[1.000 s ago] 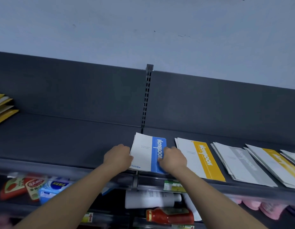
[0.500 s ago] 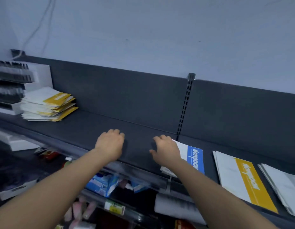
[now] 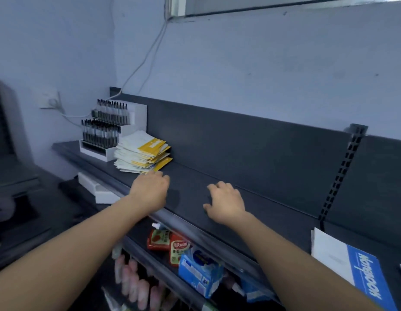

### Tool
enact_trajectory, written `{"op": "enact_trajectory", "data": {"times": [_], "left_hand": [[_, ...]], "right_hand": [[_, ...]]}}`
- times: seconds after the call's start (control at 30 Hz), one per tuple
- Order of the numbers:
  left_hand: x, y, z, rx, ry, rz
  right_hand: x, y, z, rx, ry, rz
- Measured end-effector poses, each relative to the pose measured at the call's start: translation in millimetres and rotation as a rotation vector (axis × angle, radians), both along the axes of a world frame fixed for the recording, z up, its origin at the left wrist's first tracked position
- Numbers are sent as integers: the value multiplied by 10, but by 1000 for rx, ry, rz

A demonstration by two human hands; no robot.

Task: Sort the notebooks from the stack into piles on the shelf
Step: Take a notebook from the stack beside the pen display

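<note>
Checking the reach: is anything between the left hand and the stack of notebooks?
Nothing visible. The left hand is right at the near corner of the stack of notebooks, with only bare shelf beside it.

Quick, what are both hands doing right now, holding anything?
Left hand: open, holding nothing, fingertips at the near corner of the notebook stack.
Right hand: open, holding nothing, over the shelf.

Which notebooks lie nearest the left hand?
The messy yellow-and-white stack beside the pen display, just beyond the left hand; the blue notebook lies far right.
</note>
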State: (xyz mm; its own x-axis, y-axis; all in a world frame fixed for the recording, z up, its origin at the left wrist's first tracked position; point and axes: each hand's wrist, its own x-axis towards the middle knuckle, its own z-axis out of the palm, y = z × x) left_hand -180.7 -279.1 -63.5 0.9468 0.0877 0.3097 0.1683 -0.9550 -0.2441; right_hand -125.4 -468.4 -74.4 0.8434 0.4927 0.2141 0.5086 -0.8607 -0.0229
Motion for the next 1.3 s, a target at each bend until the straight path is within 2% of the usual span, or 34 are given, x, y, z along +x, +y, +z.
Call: {"op": "enact_trajectory", "data": {"times": [0.37, 0.53, 0.77, 1.1, 1.3], "left_hand": [[290, 1253, 84, 31, -15, 55], [482, 1667, 105, -14, -16, 62], [921, 2103, 141, 23, -44, 64], [1723, 2575, 205, -83, -92, 114], [2154, 2785, 133, -283, -76, 149]], "right_hand": [[472, 1327, 59, 35, 37, 39], [705, 1779, 93, 49, 44, 40], [1186, 2274, 75, 72, 66, 51], [2024, 2740, 81, 103, 134, 93], [2358, 2947, -55, 174, 281, 93]]}}
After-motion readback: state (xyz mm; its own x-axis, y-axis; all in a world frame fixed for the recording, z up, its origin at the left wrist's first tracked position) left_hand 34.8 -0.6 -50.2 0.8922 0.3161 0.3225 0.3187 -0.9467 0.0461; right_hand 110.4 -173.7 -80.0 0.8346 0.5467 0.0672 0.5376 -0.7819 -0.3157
